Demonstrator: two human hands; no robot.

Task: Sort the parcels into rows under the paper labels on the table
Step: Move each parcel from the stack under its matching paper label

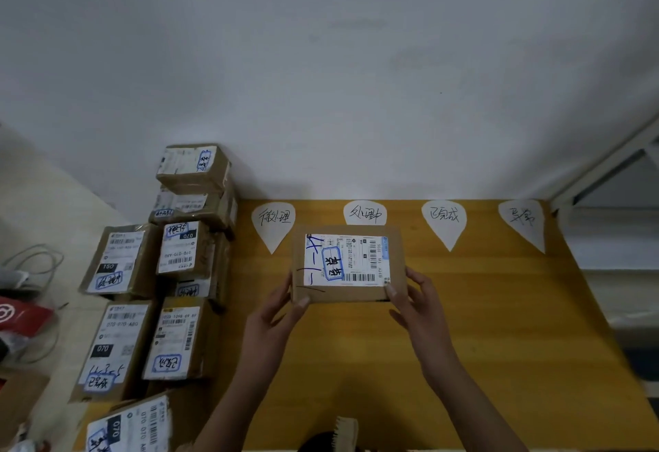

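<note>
One yellow table point(499, 326) stands against a white wall. Several stacked parcels point(157, 273) crowd its left side. A flat cardboard parcel point(347, 262) sits just under the second paper label point(364, 213), covering its tip; whether it is lifted or resting I cannot tell. The left hand point(274, 312) and right hand point(417, 302) clamp its near corners, thumbs on top, fingers curled round its sides. Three other labels point(444, 221) line the far edge.

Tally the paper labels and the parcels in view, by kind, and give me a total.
Paper labels: 4
Held parcel, between left hand and right hand: 1
Stacked parcels at the left: 8 visible
Total: 13
</note>
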